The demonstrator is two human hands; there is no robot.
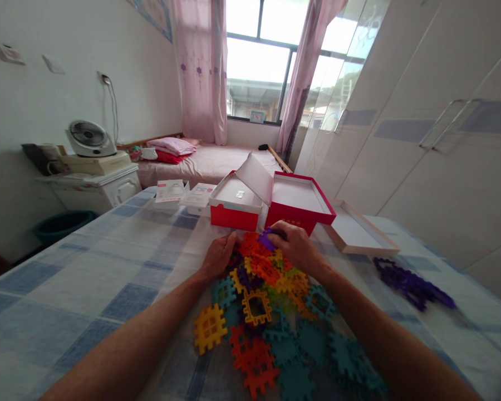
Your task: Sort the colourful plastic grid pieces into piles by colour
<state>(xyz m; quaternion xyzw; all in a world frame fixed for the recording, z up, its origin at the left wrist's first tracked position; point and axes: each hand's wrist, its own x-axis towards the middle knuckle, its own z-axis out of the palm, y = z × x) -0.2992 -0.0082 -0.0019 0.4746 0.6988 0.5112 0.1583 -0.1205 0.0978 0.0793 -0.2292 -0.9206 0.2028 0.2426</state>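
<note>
While the far end of a loose heap of notched plastic pieces (pixel 265 270) lies between our hands, we have one purple piece (pixel 266 240) pinched in the fingers of our right hand (pixel 295 245); it sits just to the left of that grip, which is the nearer of the two. Our left hand (pixel 218 256) rests against the heap's left flank, and with its fingers partly hidden we cannot tell whether it holds anything. Teal pieces (pixel 290 348), a yellow piece (pixel 210 328) and orange pieces (pixel 254 359) spread toward the near edge of the bench (pixel 87 267). Well apart, a purple cluster (pixel 413 284) lies by the right edge, its long axis running roughly along it, nearer our right hand. Toward the far edge we see a bright red box (pixel 235 217), a darker red box (pixel 286 221), a shallow tray (pixel 354 228) and two small white boxes (pixel 170 191), with a bed (pixel 225 156) beyond.
</note>
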